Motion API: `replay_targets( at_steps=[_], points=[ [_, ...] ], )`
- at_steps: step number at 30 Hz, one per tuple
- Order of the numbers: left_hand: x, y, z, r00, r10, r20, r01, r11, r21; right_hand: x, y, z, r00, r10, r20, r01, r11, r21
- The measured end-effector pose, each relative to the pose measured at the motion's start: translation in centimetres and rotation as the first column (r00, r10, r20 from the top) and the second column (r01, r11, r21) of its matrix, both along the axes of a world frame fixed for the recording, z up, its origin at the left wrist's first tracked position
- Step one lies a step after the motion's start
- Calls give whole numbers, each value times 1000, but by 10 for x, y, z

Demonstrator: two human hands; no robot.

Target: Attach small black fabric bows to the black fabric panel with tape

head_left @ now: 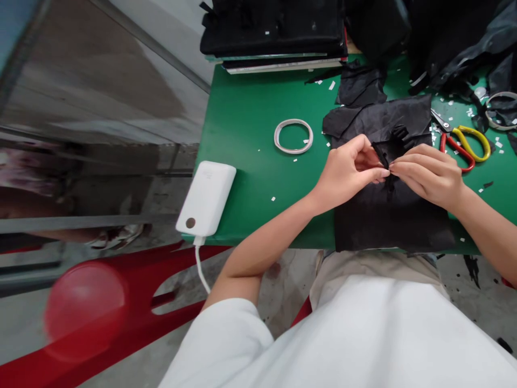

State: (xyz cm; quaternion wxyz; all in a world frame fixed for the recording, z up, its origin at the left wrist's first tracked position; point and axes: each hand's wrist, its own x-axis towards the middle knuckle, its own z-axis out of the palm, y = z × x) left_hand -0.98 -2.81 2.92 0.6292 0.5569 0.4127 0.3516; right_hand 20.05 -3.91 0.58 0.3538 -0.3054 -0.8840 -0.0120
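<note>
On a green table (pixel 250 113) lies a black fabric piece (pixel 388 215) near the front edge. My left hand (pixel 350 171) and my right hand (pixel 428 175) meet above it. Both pinch a small black strip (pixel 382 156) that stands up from the fabric between their fingertips. The fingers of both hands are closed in a pinch on it.
A white tape ring (pixel 293 136) lies left of the fabric. Red and yellow scissors (pixel 464 143) lie to the right. A white power bank (pixel 206 198) with a cable sits at the table's left front corner. Stacked black material (pixel 274 29) fills the back, and white paper bits are scattered about.
</note>
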Motion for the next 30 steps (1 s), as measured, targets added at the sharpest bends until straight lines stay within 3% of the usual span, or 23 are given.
replay_targets(
  at_steps=[6, 17, 22, 30],
  points=[
    [-4, 3, 4, 996, -92, 5, 92, 995, 29, -4, -2, 6, 991, 108, -79, -108, 994, -2],
    [-5, 3, 3, 993, -115, -4, 114, 985, 132, -9, -6, 7, 983, 96, -157, -94, 995, 17],
    [-6, 5, -4, 988, -151, 8, 145, 960, 239, -12, -8, 10, 977, 76, -198, -89, 995, -55],
    [-5, 6, -5, 988, -150, 46, 132, 951, 281, -16, -10, 10, 941, 57, -335, -108, 985, -135]
  ],
)
